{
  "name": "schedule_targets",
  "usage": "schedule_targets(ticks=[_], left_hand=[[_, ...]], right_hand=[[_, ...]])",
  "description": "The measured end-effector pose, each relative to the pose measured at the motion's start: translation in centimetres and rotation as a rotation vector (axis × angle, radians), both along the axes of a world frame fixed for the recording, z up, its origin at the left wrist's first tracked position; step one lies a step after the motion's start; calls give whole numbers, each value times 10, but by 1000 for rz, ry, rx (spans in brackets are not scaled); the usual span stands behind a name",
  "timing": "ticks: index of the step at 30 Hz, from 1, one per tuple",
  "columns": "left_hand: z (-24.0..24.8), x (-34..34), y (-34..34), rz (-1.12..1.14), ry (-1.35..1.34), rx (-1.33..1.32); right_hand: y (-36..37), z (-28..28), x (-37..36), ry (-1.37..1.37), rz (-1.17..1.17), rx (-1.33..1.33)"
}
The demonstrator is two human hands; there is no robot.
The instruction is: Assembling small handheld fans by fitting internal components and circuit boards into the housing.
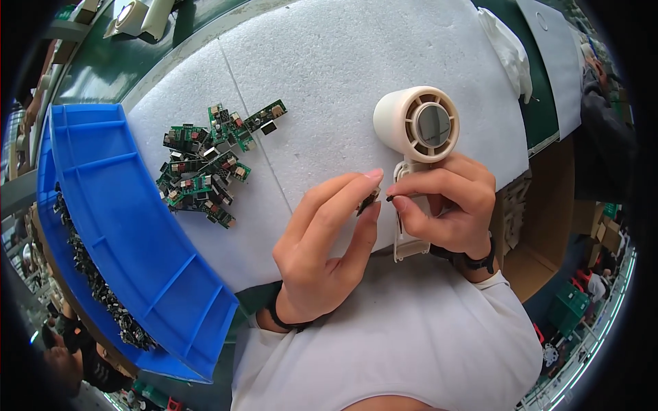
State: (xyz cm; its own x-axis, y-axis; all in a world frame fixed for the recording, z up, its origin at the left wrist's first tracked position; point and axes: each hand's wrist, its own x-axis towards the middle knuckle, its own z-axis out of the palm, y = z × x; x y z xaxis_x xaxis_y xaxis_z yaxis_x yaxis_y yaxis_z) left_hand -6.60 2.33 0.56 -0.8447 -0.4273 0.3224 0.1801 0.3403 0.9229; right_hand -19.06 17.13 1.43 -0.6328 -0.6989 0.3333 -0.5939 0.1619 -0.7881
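Note:
My left hand (319,250) pinches a small circuit board (368,202) on edge between thumb and fingers. Just to its right, the thumb and forefinger of my right hand (456,205) are closed on a tiny black connector (390,198). A thin dark wire appears to run down from it toward the fan handle. The connector and the board are close together, with a narrow gap between them. A cream handheld fan (394,123) lies under my right hand, its round grille facing up. Its handle shell (412,249) is a hollow frame, partly hidden by my right fingers.
Several green circuit boards (199,181) lie heaped on the white foam sheet (315,75). At left stands a blue plastic bin (147,205) with many small dark parts. A cardboard box (545,226) sits right of the table. A white bag (508,55) lies at the far right edge.

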Motion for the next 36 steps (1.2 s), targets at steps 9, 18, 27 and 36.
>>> schedule_targets(ticks=[9,18,27,36], left_hand=[[1,-4,-10,-124,23,-13],[0,-1,4,17,-37,245],[1,0,-9,-119,-12,219],[2,3,-14,-214,-49,380]], right_hand=[[-4,3,-2,-37,-24,-15],[-3,-1,-2,40,-16,-62],[4,5,-7,-4,83,-57],[7,-4,-12,-89,220,-130]])
